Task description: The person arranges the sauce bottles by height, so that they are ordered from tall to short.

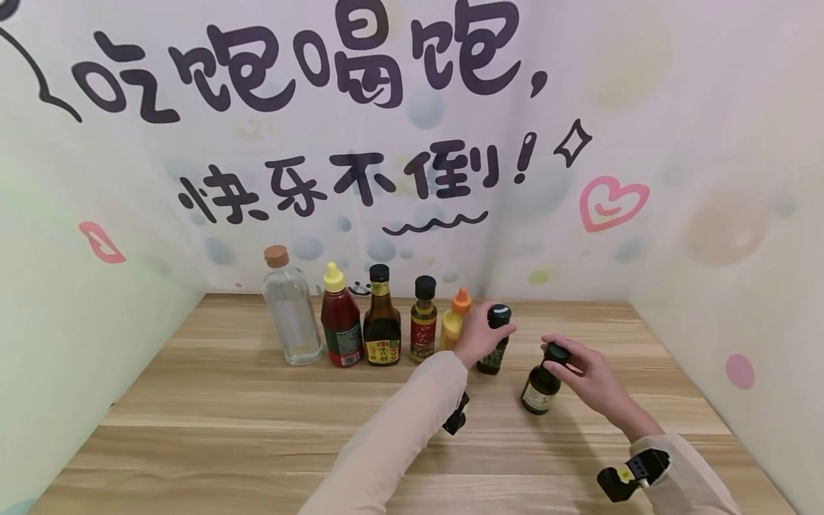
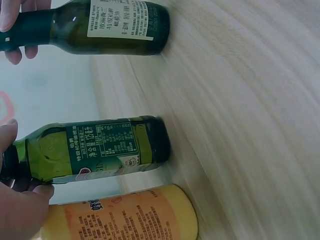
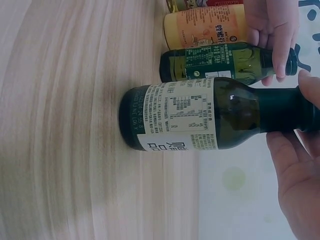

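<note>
My left hand grips a small green glass bottle by its neck, just under the dark cap. This bottle has a dark green label and stands upright at the right end of the row. Nearer to me and further right, my right hand holds a rounder dark green bottle between thumb and fingers at its neck. It is upright, slightly tilted in the head view, and bears a cream label with a white sticker. An orange-labelled yellow squeeze bottle is beside the left hand.
Left of the hands, along the back wall, stand a clear bottle with a brown cap, a red sauce bottle, a brown sauce bottle and a small red-labelled bottle. Printed cloth walls enclose the wooden table.
</note>
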Tool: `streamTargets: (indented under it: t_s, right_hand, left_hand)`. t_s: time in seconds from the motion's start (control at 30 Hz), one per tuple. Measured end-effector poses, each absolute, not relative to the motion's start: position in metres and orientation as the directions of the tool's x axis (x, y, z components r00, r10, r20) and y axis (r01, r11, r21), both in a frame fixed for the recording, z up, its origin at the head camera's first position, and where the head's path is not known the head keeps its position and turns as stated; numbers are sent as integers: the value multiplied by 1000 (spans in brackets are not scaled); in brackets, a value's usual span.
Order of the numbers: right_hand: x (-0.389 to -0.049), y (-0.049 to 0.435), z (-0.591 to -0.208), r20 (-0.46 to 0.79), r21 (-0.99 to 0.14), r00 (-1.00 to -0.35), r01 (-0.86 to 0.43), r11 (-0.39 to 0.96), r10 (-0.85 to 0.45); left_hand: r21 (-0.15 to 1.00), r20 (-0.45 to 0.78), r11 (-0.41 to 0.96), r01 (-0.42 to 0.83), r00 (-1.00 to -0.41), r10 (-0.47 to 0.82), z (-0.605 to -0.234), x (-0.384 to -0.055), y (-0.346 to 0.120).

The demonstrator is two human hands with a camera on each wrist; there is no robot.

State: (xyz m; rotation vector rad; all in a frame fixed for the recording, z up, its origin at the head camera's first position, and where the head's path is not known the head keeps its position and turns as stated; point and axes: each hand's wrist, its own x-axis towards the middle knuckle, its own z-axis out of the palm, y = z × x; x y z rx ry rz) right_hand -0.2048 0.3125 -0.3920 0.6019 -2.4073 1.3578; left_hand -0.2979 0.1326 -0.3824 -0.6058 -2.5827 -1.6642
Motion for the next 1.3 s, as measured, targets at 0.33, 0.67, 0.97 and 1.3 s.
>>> streamTargets:
  t_s: [0.33, 0.67, 0.97, 1.3]
  right_hand:
    - [-205, 314, -394, 454, -740, -868, -492, 458, -199]
    - [-203, 313, -393, 448, -747, -874, -481, 460, -187]
    - [-205, 315, -395, 423, -749, -887, -457, 480, -184]
    - [-205, 314, -395, 440, -741, -879, -471, 478, -184]
  left_hand:
    - [854, 195, 385, 350, -901, 388, -380, -301, 128]
    - [858, 137, 404, 317, -899, 415, -375, -298, 125]
    - [831, 219, 411, 374, -900, 376, -378, -296, 127]
    - [827, 251, 410, 385, -905, 343, -381, -296, 129]
